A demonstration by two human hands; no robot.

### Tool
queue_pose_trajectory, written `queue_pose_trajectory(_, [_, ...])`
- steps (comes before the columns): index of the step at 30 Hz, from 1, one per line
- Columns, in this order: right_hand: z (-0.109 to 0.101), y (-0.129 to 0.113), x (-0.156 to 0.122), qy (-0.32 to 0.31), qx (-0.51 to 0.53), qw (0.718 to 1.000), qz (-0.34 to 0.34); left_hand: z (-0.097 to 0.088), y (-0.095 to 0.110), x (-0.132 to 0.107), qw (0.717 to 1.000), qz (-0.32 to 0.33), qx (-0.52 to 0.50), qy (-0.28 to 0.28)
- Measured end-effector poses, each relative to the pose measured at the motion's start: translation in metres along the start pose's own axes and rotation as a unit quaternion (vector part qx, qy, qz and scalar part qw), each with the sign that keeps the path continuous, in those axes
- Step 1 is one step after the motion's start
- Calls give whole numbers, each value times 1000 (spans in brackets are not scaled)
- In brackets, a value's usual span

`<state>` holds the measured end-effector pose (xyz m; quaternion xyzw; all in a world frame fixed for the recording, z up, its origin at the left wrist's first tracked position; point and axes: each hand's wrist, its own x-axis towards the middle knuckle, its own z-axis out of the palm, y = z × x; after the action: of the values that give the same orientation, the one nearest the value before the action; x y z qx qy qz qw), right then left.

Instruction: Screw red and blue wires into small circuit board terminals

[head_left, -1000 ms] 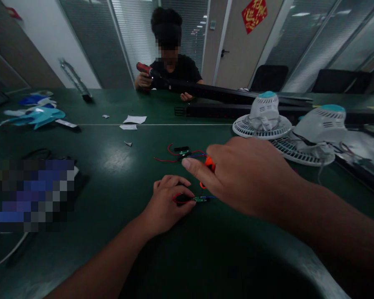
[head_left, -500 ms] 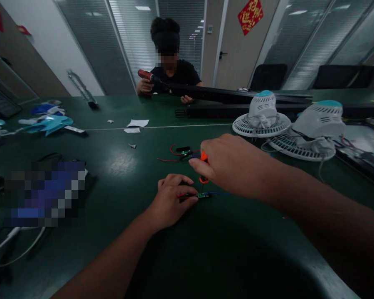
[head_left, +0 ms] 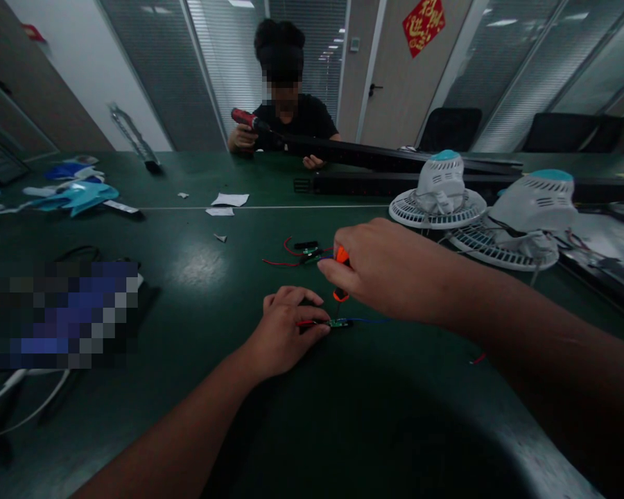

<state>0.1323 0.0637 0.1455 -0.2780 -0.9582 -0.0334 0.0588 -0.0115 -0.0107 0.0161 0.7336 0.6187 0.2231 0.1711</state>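
On the green workbench [head_left: 187, 326], your right hand [head_left: 390, 274] still pinches the orange-handled tool [head_left: 342, 257] just above the circuit board [head_left: 337, 323], which your left hand [head_left: 283, 329] keeps pressed down.

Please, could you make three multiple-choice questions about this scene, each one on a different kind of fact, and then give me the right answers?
1. What lies right beside the fingertips of the left hand?
A. A folded paper
B. A small green circuit board with wires
C. A pair of scissors

2. How many white fans stand at the right side of the table?
A. One
B. Two
C. Four

3. What is the right hand doing?
A. Lying flat and empty
B. Holding a cup
C. Pinching a small orange tool

Answers:
1. B, because the board sits at the fingertips, with red and blue wires.
2. B, because two fans stand side by side there.
3. C, because the fingers close on the orange tool.
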Motion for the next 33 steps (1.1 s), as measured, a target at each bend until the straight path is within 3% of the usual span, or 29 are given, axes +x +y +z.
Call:
queue_pose_trajectory(9, [-3, 4, 1, -37, 0, 999, -12, 2, -1, 0, 1000, -4, 0, 5])
queue_pose_trajectory(33, [-4, 11, -2, -42, 8, 998, -42, 0, -1, 0, 1000, -14, -7, -7])
